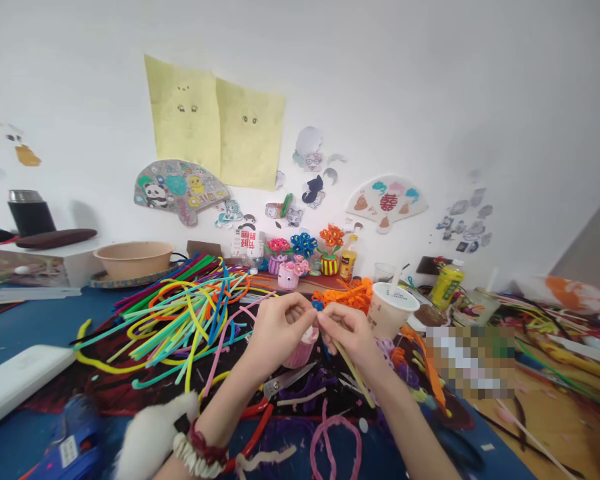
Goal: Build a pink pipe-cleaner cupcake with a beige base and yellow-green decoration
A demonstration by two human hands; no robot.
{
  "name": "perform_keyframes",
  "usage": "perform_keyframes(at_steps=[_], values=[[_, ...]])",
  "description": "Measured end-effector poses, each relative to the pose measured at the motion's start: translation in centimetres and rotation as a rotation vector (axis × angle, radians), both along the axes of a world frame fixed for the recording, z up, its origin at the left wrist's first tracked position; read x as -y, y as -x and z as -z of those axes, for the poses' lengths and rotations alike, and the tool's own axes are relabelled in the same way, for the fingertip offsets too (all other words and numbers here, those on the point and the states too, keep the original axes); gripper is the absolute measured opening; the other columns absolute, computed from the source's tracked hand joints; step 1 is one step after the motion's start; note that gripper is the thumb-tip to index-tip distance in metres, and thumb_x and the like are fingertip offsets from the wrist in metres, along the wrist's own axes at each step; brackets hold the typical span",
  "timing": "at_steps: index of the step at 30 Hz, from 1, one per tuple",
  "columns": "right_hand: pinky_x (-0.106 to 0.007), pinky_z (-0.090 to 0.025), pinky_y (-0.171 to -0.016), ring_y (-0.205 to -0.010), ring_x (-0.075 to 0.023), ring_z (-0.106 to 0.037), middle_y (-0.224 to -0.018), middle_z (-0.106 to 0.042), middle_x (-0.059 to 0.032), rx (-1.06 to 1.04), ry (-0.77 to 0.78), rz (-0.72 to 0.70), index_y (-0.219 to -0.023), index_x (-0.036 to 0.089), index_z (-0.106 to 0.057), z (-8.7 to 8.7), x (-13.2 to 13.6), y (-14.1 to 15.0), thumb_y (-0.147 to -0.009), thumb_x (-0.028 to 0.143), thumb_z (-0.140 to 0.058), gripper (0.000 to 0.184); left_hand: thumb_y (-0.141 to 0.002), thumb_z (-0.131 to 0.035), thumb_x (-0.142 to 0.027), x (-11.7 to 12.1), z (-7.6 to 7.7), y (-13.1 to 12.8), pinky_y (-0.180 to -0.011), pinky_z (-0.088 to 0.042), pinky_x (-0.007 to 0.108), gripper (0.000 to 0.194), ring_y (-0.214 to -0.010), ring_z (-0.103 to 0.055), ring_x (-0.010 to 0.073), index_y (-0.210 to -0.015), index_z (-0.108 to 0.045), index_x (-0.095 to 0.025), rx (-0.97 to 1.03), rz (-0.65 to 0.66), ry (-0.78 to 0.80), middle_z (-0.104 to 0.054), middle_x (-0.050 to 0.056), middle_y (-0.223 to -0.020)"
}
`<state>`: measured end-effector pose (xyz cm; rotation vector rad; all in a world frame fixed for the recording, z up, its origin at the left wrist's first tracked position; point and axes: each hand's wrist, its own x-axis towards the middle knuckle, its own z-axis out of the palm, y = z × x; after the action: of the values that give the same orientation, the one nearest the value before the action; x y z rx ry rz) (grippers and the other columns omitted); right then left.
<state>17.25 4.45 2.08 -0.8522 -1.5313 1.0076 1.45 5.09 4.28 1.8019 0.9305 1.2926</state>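
My left hand point(283, 327) is closed in a pinch, its fingertips meeting those of my right hand point(350, 333) above the table. At the fingertips shows a small blue pipe-cleaner piece point(317, 305), partly hidden by the fingers. A yellow-green pipe cleaner point(354, 375) slants down from under my closed right hand; where it begins is hidden. Just behind my left hand stands a pink pipe-cleaner pot point(300, 353). Scissors point(287, 381) with red handles lie below my hands, near a pink curled pipe cleaner point(336, 421).
Many coloured pipe cleaners point(180, 327) spread at left. A lidded drink cup point(391, 310) stands behind my right hand, near an orange pipe-cleaner heap point(347, 293). Finished flower pots point(330, 263) line the wall. A glue gun point(73, 440) and white plush thing point(153, 433) lie front left.
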Motion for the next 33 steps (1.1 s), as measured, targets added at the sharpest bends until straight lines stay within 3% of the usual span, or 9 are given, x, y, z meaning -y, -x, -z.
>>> perform_keyframes(at_steps=[4, 7, 11, 17, 24, 33], values=[[-0.024, -0.039, -0.045, -0.042, -0.0107, -0.048, -0.053, -0.052, 0.0043, -0.035, -0.058, 0.09, -0.067, 0.021, -0.055, 0.7, 0.2, 1.6, -0.086, 0.053, -0.064, 0.039, -0.083, -0.06, -0.026, 0.6, 0.2, -0.3, -0.057, -0.038, 0.024, 0.018, -0.057, -0.049, 0.0133, -0.067, -0.062, -0.017, 0.003, -0.13, -0.098, -0.058, -0.001, -0.061], [-0.025, -0.04, -0.046, -0.044, -0.0119, -0.049, -0.055, -0.053, 0.0038, -0.025, -0.094, 0.125, -0.07, 0.021, -0.054, 1.1, 0.2, 1.8, -0.09, 0.051, -0.059, 0.036, -0.085, -0.059, -0.026, 0.6, 0.3, -0.3, -0.058, -0.039, 0.024, 0.019, -0.059, -0.052, 0.0136, -0.068, -0.062, -0.017, -0.009, -0.148, -0.124, -0.06, 0.0, -0.063], [-0.026, -0.037, -0.046, -0.044, -0.0125, -0.046, -0.055, -0.053, 0.0032, 0.094, -0.144, 0.133, -0.072, 0.021, -0.061, 0.7, 0.0, 0.6, -0.091, 0.046, -0.058, 0.032, -0.084, -0.06, -0.032, -0.4, 0.1, 0.6, -0.057, -0.044, 0.024, 0.023, -0.057, -0.058, 0.0147, -0.069, -0.066, -0.016, -0.071, 0.004, -0.07, -0.065, 0.002, -0.062], [-0.03, -0.039, -0.061, -0.063, -0.0191, -0.056, -0.065, -0.063, -0.0022, 0.355, -0.293, 0.15, -0.065, 0.021, -0.066, 0.3, -0.1, -0.5, -0.086, 0.026, -0.062, 0.021, -0.081, -0.065, -0.034, -1.1, -0.5, 2.3, -0.057, -0.048, 0.024, 0.022, -0.06, -0.064, 0.0166, -0.074, -0.071, -0.015, -0.183, 0.205, 0.012, -0.072, 0.005, -0.066], [-0.033, -0.038, -0.066, -0.071, -0.0216, -0.053, -0.069, -0.061, -0.0041, 0.539, -0.446, 0.181, -0.066, 0.021, -0.062, 0.9, -0.4, -0.7, -0.092, 0.02, -0.053, 0.027, -0.081, -0.065, -0.029, -1.3, -0.3, 2.7, -0.049, -0.038, 0.02, 0.018, -0.052, -0.053, 0.012, -0.07, -0.069, -0.015, -0.276, 0.163, -0.001, -0.062, -0.001, -0.056], [-0.033, -0.034, -0.067, -0.072, -0.0204, -0.047, -0.067, -0.057, -0.0021, 0.664, -0.546, 0.143, -0.065, 0.021, -0.061, 1.4, -0.7, -0.7, -0.092, 0.013, -0.053, 0.029, -0.081, -0.066, -0.03, -1.0, -0.2, 2.8, -0.049, -0.034, 0.018, 0.018, -0.051, -0.045, 0.0093, -0.072, -0.069, -0.014, -0.364, 0.297, 0.03, -0.054, -0.005, -0.054]])
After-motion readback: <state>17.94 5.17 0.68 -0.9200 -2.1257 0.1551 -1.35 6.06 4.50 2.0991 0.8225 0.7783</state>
